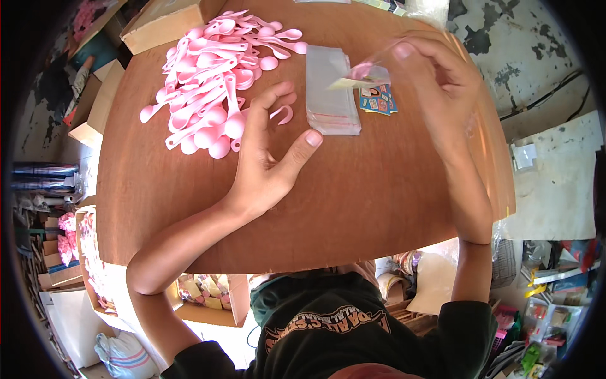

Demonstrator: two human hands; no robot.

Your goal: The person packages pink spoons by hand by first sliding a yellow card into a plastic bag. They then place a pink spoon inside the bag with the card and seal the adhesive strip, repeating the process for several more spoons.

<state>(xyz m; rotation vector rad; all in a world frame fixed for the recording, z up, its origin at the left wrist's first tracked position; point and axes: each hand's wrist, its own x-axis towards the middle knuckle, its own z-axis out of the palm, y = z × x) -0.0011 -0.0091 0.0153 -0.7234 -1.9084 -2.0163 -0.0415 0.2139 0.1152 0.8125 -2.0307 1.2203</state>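
Note:
My left hand hovers over the table beside a heap of pink plastic spoons, thumb and fingers spread with nothing between them. My right hand is raised at the right, thumb and fingers pinched on the corner of a small clear plastic packet. Something pink and a pale yellowish piece show in this packet, blurred by motion. Below it lies a stack of clear plastic bags, between my hands. A few small blue printed cards sit just right of the bags, partly under the packet.
The brown wooden table carries a cardboard box at its far left corner. Beneath the near edge stands an open carton of small packets. More boxes line the left; a peeling wall rises at the right.

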